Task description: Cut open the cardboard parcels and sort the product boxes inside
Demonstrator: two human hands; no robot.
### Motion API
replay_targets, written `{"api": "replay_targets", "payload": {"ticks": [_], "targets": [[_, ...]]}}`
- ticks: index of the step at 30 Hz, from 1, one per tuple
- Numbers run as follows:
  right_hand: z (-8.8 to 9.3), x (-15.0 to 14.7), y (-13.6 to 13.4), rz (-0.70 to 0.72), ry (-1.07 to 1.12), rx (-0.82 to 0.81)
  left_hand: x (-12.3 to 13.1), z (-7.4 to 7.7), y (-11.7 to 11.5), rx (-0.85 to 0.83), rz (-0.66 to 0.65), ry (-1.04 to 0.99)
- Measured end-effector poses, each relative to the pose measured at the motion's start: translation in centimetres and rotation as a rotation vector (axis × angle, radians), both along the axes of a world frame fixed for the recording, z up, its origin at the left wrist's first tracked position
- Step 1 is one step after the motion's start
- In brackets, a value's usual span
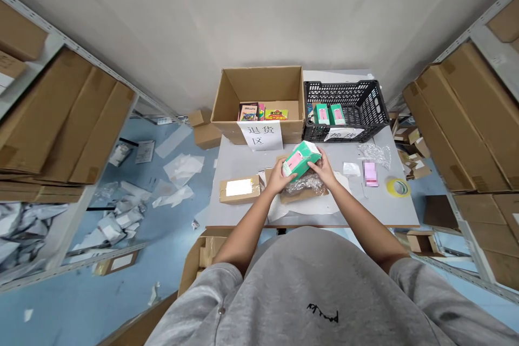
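Note:
Between my two hands is a green and white product box (302, 160) with a pink picture on its face, held tilted above the table. My left hand (279, 178) grips its lower left end, and my right hand (323, 166) has hold of its right end. Just beneath lies an open cardboard piece with clear bubble wrap (306, 184) on it, resting on white paper (334, 201). A closed brown carton (240, 189) with a white label sits left of my left hand.
At the back stand a large open carton (227, 128) holding colourful packs and a black plastic crate (367, 131) with two similar green boxes (336, 114). On the right are a phone-like pink item (370, 173), a tape roll (398, 187) and more bubble wrap (375, 154). Loaded shelves flank both sides.

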State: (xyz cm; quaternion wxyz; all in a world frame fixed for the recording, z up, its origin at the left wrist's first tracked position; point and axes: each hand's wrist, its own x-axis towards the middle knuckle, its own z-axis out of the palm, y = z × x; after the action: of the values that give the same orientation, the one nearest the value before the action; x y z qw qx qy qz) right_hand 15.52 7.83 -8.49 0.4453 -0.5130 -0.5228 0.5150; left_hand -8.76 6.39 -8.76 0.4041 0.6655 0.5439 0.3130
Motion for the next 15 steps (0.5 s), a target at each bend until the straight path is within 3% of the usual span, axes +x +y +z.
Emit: {"api": "replay_targets", "payload": {"ticks": [5, 10, 15], "targets": [[1.6, -3.0, -0.6, 0.069, 0.033, 0.066, 2.2, 0.3, -0.5, -0.034, 0.011, -0.201], [2.5, -4.1, -1.2, -0.024, -0.204, 0.192, 4.1, 0.7, -0.6, -0.001, -0.014, -0.138], [2.7, -4.2, -1.4, -0.019, -0.264, 0.218, 5.1, 1.1, -0.1, 0.056, 0.113, -0.092]]}}
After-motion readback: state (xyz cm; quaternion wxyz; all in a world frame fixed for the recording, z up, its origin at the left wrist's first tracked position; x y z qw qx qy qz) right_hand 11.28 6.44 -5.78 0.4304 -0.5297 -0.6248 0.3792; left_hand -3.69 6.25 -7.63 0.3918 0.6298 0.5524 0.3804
